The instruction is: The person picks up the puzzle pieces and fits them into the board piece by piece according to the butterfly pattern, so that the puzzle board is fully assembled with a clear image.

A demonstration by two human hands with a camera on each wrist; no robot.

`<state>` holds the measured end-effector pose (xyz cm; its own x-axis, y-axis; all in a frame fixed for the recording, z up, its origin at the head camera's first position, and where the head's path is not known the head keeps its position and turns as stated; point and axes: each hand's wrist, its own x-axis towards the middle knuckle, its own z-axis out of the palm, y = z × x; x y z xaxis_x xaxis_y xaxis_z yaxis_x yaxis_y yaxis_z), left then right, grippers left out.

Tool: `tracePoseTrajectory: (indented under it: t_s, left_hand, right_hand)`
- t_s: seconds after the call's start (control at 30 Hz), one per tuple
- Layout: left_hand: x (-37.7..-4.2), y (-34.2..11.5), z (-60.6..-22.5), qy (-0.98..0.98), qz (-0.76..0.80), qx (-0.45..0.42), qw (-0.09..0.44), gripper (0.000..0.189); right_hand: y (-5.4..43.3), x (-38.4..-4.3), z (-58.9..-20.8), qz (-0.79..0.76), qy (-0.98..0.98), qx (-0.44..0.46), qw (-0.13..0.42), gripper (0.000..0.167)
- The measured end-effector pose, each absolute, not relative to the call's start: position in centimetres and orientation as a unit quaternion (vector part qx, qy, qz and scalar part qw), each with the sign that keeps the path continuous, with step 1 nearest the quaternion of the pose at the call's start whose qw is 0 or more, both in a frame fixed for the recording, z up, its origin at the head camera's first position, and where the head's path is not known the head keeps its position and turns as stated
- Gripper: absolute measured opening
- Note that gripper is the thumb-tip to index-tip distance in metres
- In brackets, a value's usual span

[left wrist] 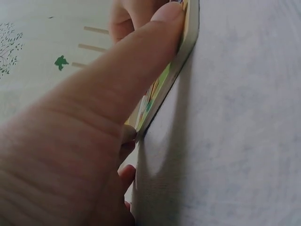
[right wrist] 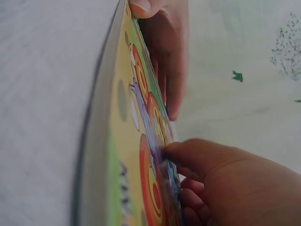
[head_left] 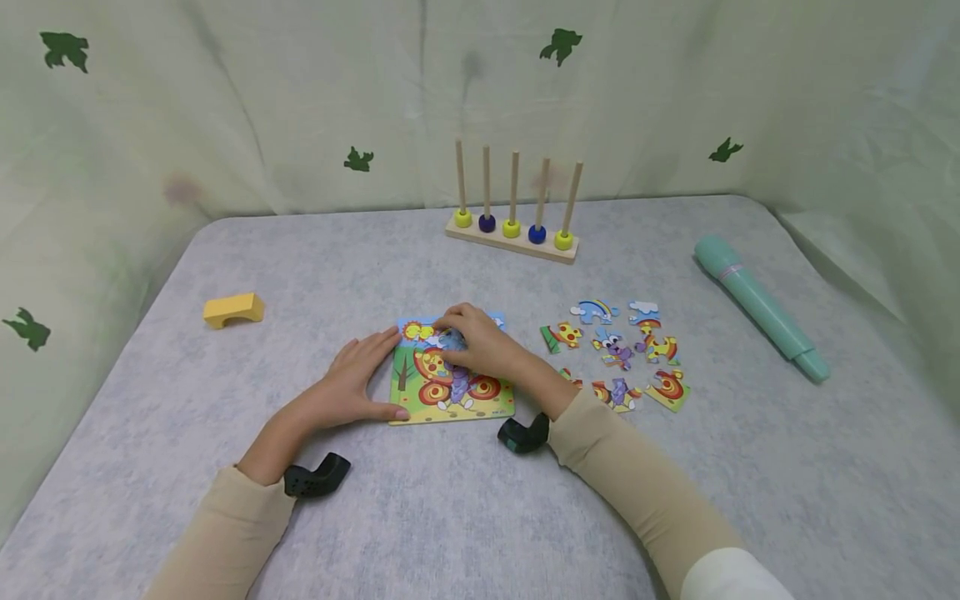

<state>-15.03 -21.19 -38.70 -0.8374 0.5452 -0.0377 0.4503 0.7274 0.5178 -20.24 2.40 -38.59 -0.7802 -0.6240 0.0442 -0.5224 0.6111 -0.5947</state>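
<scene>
A puzzle board [head_left: 450, 404] with a butterfly picture lies on the table. My left hand [head_left: 341, 392] spans its left side, the fingers fairly straight at the far left corner. Its thumb [left wrist: 141, 52] lies over the near left corner. My right hand [head_left: 483, 342] is over the board's upper middle, thumb and fingers bent together. It pinches a bluish puzzle piece [head_left: 452, 339] against the board; the fingers hide much of it. In the right wrist view the right thumb [right wrist: 188, 153] touches the picture side. Several loose puzzle pieces [head_left: 615, 348] lie right of the board.
At the back stands a wooden peg stand [head_left: 512, 240] with yellow and blue beads. A yellow arch block [head_left: 234, 309] lies at the left, and a teal microphone-shaped toy [head_left: 761, 307] at the right. A pale curtain [head_left: 300, 100] hangs behind the table.
</scene>
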Motion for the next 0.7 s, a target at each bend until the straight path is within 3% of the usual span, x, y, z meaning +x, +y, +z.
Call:
tracePoseTrajectory:
  t_s: [0.47,0.7]
  left_hand:
    - [-15.4,-21.0,-37.8,0.925,0.226,0.279,0.126,0.103]
    - [-15.7,-20.7,-37.7,0.929,0.203,0.279,0.133,0.103]
  right_hand:
    - [1.4,-20.2,-38.3,-0.199,0.922,-0.327,0.055,0.043]
    - [1.1,-20.0,-37.8,-0.170,0.931,-0.311,0.087,0.048]
